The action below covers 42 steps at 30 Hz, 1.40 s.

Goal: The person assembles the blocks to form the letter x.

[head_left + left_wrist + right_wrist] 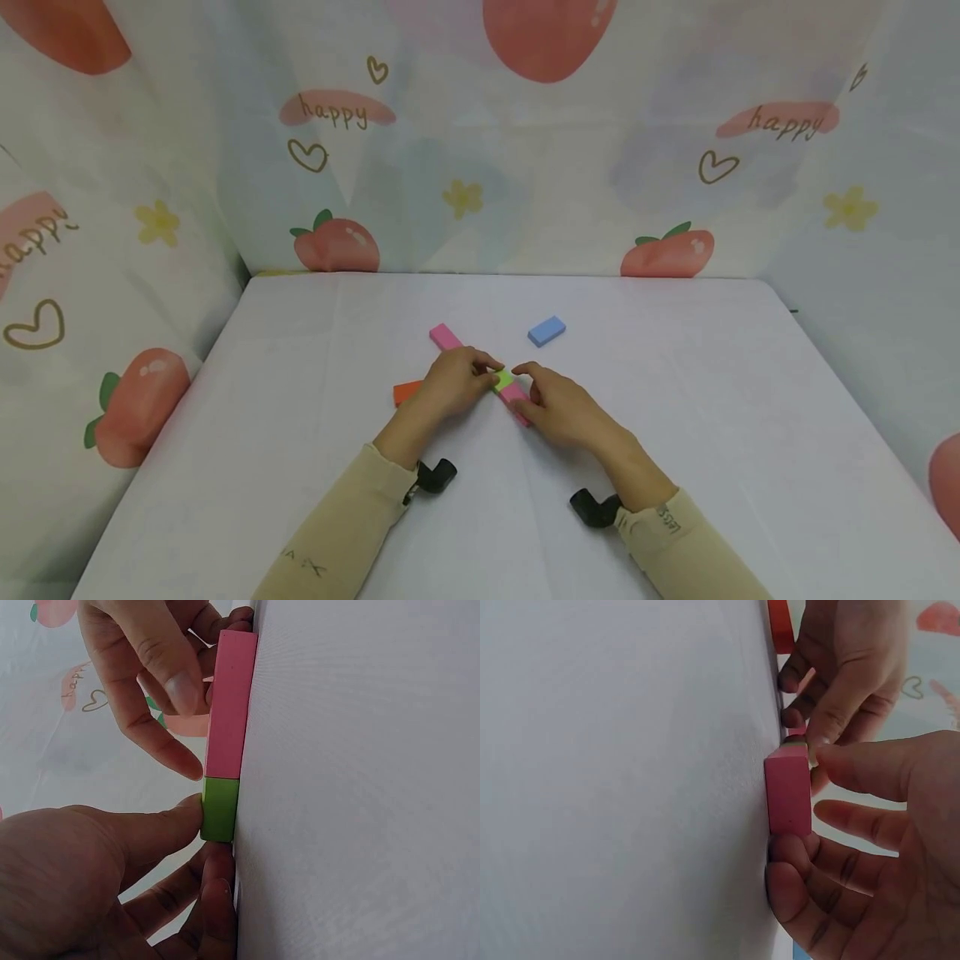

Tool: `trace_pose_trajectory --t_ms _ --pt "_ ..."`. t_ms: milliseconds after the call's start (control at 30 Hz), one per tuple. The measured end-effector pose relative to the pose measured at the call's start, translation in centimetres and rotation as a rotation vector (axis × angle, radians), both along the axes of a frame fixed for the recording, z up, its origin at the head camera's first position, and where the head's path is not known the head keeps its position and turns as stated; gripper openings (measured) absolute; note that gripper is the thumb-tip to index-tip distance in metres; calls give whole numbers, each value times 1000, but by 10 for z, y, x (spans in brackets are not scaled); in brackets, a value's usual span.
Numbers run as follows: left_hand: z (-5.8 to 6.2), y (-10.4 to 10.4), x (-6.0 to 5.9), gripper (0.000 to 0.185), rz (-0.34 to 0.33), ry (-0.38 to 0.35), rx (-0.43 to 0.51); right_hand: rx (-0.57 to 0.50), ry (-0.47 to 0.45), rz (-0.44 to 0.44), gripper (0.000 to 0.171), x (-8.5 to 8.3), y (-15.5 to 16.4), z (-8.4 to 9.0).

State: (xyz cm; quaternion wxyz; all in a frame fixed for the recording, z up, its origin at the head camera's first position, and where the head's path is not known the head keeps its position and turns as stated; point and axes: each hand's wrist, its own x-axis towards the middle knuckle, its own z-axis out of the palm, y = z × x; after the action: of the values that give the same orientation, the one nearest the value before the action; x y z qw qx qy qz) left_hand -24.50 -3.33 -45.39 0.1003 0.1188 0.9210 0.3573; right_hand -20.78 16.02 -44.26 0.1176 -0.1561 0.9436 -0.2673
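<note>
Near the middle of the white table, a green block (503, 381) sits end to end with a pink block (516, 400), both flat on the surface. My left hand (459, 379) pinches the green block between thumb and fingers; the left wrist view shows the thumb against its side. My right hand (564, 408) holds the pink block (789, 795), its thumb on one side and curled fingers against the other. In the left wrist view, the right index fingertip (193, 766) points at the seam between the blocks. The left hand partly hides the green block in the head view.
Beyond the left hand lies another pink block (446, 337), partly covered by it. An orange block (407, 392) shows at the left forearm's side. Farther back lies a blue block (547, 331). Patterned cloth walls (525, 225) border the table.
</note>
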Motion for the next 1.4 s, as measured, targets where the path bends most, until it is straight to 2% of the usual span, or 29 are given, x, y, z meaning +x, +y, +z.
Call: trace_pose_trajectory --t_ms 467,667,1000,1400 --pt "6 -2 0 21 -11 14 10 -35 -2 60 43 -1 6 10" --pt "6 0 0 21 -14 11 15 -20 29 76 41 -2 7 6" --pt "2 0 2 21 -2 -21 -3 -9 24 65 41 0 5 -1" --pt "3 -1 4 22 -9 -9 -20 2 11 49 42 -1 3 -3"
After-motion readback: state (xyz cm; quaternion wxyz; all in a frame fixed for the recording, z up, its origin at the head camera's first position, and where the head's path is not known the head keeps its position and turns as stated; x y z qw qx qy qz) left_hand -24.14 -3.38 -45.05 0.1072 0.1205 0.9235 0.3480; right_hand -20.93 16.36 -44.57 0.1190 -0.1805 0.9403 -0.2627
